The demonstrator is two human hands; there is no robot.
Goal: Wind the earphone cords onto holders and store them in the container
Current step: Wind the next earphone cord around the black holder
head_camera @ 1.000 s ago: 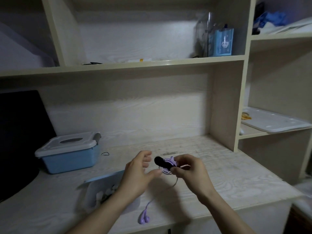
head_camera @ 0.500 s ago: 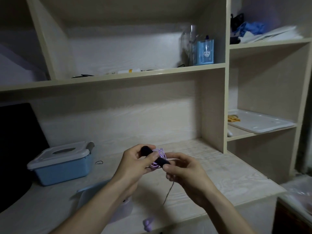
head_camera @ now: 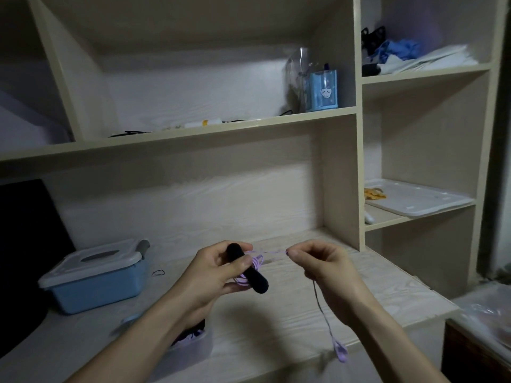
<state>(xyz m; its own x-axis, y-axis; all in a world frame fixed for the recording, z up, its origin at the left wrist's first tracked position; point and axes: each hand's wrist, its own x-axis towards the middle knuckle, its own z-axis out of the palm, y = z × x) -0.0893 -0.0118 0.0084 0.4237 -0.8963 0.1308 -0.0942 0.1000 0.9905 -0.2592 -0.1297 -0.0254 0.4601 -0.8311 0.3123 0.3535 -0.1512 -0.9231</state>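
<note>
My left hand grips a black bar-shaped holder above the desk, with loops of purple earphone cord wound round its middle. My right hand pinches the same cord a hand's width to the right, so a short stretch runs taut between the hands. The loose end hangs down below my right hand and ends in the purple earbuds near the desk's front edge. Under my left forearm stands an open clear container holding dark and purple things, mostly hidden by the arm.
A closed blue box with a white lid stands at the left of the desk, with a dark screen behind it. Shelves rise behind and to the right; a white tray lies on the right shelf.
My hands have drawn apart: the right hand has pulled the cord out to the right, and the left now holds the holder alone. The earbuds have swung right and lifted. The camera has shifted.
</note>
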